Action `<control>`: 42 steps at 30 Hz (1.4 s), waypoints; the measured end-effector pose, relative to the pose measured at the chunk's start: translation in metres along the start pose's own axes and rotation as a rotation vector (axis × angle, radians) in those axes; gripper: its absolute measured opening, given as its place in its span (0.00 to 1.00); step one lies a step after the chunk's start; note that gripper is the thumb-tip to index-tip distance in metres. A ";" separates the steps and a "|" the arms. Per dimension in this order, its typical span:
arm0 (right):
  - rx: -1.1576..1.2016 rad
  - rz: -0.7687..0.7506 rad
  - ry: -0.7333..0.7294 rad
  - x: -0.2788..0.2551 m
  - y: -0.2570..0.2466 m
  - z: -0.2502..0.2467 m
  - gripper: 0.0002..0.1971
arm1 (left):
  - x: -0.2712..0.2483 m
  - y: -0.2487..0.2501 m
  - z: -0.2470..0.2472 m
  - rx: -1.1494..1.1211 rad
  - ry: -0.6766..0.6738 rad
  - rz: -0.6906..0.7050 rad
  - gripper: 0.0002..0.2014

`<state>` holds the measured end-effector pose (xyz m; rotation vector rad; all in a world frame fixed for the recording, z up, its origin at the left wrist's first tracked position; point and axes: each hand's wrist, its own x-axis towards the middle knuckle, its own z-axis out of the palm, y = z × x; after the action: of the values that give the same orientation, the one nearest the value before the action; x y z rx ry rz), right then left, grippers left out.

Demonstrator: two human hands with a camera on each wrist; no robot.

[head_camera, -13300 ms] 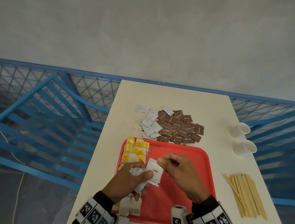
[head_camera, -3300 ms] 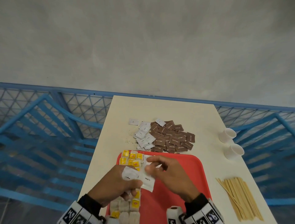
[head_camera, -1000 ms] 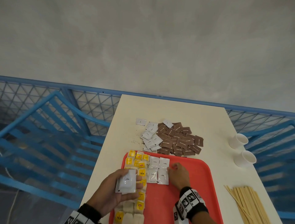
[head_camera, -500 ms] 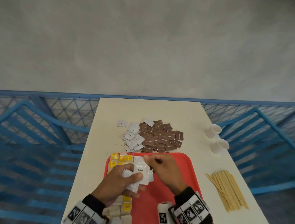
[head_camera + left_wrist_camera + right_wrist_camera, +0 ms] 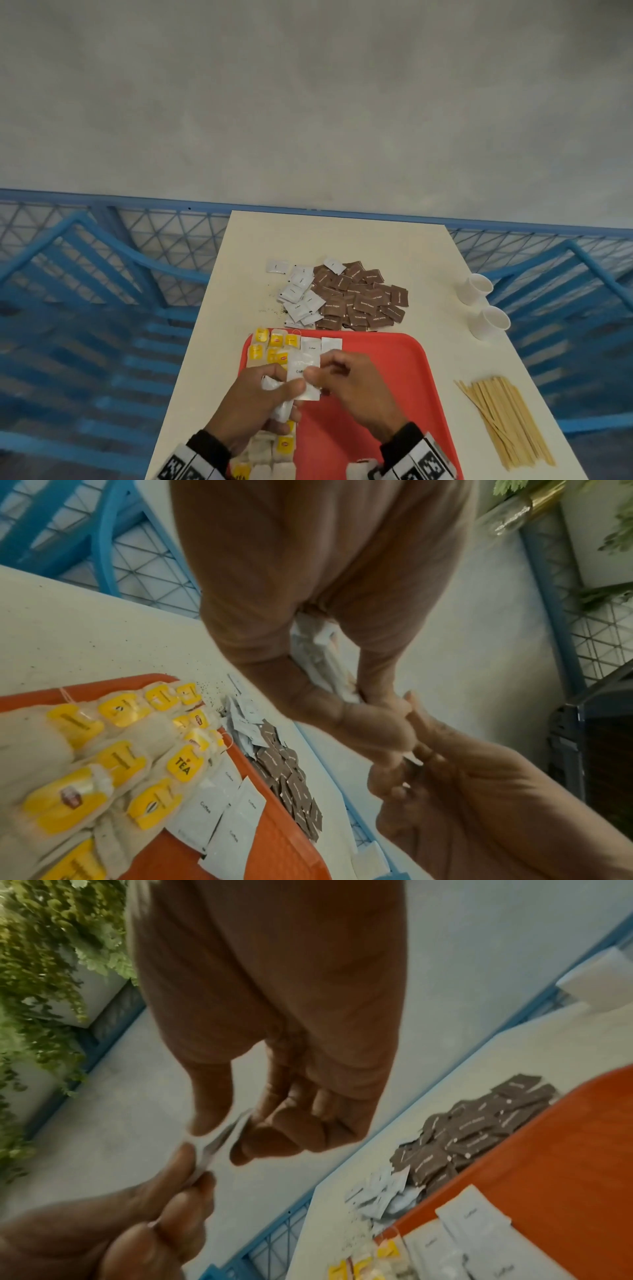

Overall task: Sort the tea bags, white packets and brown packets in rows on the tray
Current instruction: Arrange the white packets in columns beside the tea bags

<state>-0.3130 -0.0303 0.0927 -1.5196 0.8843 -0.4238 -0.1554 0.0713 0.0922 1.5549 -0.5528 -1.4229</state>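
Over the red plastic tray (image 5: 394,383), the left hand (image 5: 253,407) clutches a bunch of white paper packets (image 5: 279,399); the right hand (image 5: 352,383) pinches one white packet (image 5: 303,371) off it. Next, it likely belongs beside the white packets laid (image 5: 320,343) at the tray's far edge.

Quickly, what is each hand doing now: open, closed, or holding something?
Left hand: holds a small stack of white packets.
Right hand: pinches the top white packet of that stack.
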 end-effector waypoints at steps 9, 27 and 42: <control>-0.265 0.278 0.188 0.031 0.073 -0.016 0.18 | -0.003 -0.010 -0.035 -0.128 0.144 0.021 0.06; -0.455 0.452 0.217 0.044 0.119 0.033 0.24 | -0.015 -0.011 -0.060 -0.455 0.035 -0.094 0.15; 0.004 -0.157 0.083 0.008 0.000 0.029 0.12 | -0.004 0.008 -0.021 -0.180 -0.002 -0.085 0.10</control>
<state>-0.2872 -0.0167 0.0862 -1.5831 0.8300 -0.6061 -0.1347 0.0771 0.0992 1.4480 -0.3533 -1.4956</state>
